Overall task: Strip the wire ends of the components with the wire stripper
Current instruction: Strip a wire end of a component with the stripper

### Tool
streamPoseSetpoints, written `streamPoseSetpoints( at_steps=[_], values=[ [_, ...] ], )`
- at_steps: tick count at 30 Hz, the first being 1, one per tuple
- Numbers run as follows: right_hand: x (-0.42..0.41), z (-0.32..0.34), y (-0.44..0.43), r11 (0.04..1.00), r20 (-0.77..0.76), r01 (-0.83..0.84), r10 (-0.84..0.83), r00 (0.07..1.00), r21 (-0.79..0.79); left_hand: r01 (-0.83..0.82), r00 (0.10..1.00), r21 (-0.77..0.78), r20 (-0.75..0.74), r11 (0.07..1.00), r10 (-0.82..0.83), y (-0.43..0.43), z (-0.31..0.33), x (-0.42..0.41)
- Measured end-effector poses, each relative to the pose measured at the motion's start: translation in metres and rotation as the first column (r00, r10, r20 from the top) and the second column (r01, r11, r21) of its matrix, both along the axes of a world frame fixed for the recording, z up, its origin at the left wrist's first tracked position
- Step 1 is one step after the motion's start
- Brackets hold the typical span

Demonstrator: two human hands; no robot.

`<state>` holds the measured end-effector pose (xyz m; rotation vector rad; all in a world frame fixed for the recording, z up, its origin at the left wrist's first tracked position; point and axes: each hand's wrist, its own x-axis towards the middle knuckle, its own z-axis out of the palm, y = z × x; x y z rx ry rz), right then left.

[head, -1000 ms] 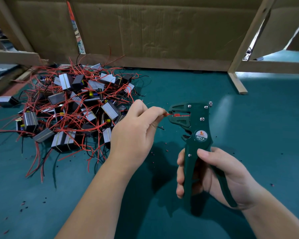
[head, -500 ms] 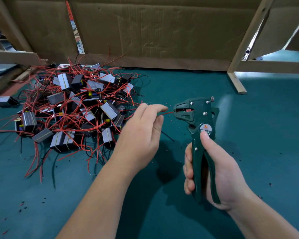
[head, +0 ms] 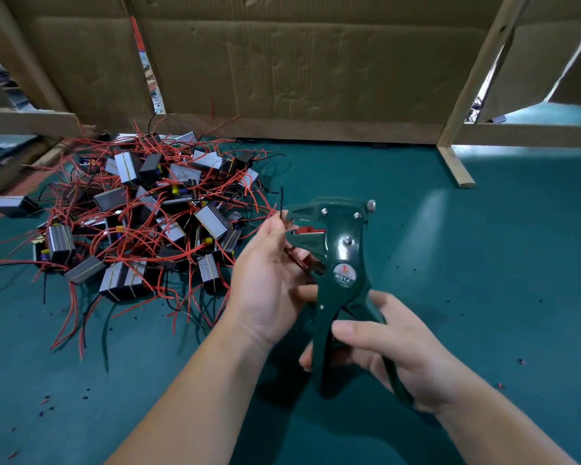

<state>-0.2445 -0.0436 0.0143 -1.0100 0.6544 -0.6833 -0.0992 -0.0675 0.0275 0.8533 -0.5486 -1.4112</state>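
My right hand grips the two handles of a dark green wire stripper, held upright with its jaws pointing left. My left hand is right beside the jaws and pinches thin wires: a black wire sticks up from its fingertips and a red wire runs under the jaws. The component those wires belong to is hidden behind my left hand. A pile of grey block components with red and black leads lies on the green mat to the left.
The green mat covers the table. Cardboard panels wall off the back, with a wooden post at back right and wooden rails at the left. Small bits of stripped insulation speckle the mat.
The stripper handles have spread apart after being squeezed. My left hand has turned palm-in at the jaws, and a black wire now stands up from its fingers. Both hands sit a little lower.
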Motion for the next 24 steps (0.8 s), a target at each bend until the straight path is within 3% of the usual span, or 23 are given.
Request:
streamPoseSetpoints(
  at_steps=[2,4,5,7,8,9,10,12,15,19,22,24],
  values=[
    [-0.001,-0.001,-0.002,0.999,-0.041,0.035,-0.036,0.999,-0.035,-0.04,0.999,0.018,0.034,0.999,0.039,-0.002,0.002,0.003],
    [-0.006,0.002,-0.007,0.993,-0.034,0.101,-0.103,0.994,-0.065,-0.161,0.947,-0.125,0.26,0.979,0.189,-0.003,0.001,0.009],
    [-0.01,0.004,-0.011,0.982,-0.014,0.167,-0.169,0.986,-0.086,-0.196,0.817,-0.232,0.499,0.953,0.29,-0.004,-0.001,0.014],
    [-0.02,0.007,-0.02,0.929,0.028,0.346,-0.345,0.938,-0.132,-0.18,0.309,-0.364,0.861,0.914,0.404,-0.004,-0.01,0.023],
    [-0.027,0.008,-0.026,0.885,0.033,0.44,-0.44,0.897,-0.151,-0.201,0.051,-0.366,0.922,0.909,0.383,-0.003,-0.015,0.026],
    [-0.035,0.009,-0.031,0.838,0.022,0.518,-0.523,0.852,-0.173,-0.261,-0.104,-0.335,0.942,0.905,0.319,-0.002,-0.018,0.028],
    [-0.043,0.009,-0.035,0.794,0.001,0.574,-0.586,0.81,-0.201,-0.317,-0.19,-0.306,0.948,0.898,0.256,-0.001,-0.018,0.028],
    [-0.054,0.009,-0.041,0.738,-0.041,0.627,-0.655,0.755,-0.249,-0.378,-0.27,-0.272,0.947,0.885,0.176,0.0,-0.018,0.026],
    [-0.062,0.009,-0.043,0.695,-0.047,0.66,-0.698,0.715,-0.288,-0.447,-0.297,-0.226,0.95,0.866,0.095,0.0,-0.016,0.032],
    [-0.061,0.008,-0.042,0.702,-0.015,0.64,-0.677,0.736,-0.312,-0.483,-0.376,-0.097,0.921,0.87,-0.106,-0.001,-0.023,0.044],
    [-0.057,0.005,-0.04,0.74,-0.01,0.618,-0.643,0.766,-0.266,-0.489,-0.378,-0.183,0.926,0.853,-0.018,-0.004,-0.02,0.044],
    [-0.054,0.004,-0.038,0.755,-0.018,0.61,-0.632,0.775,-0.239,-0.472,-0.365,-0.326,0.918,0.819,0.155,-0.005,-0.017,0.043]
  ],
)
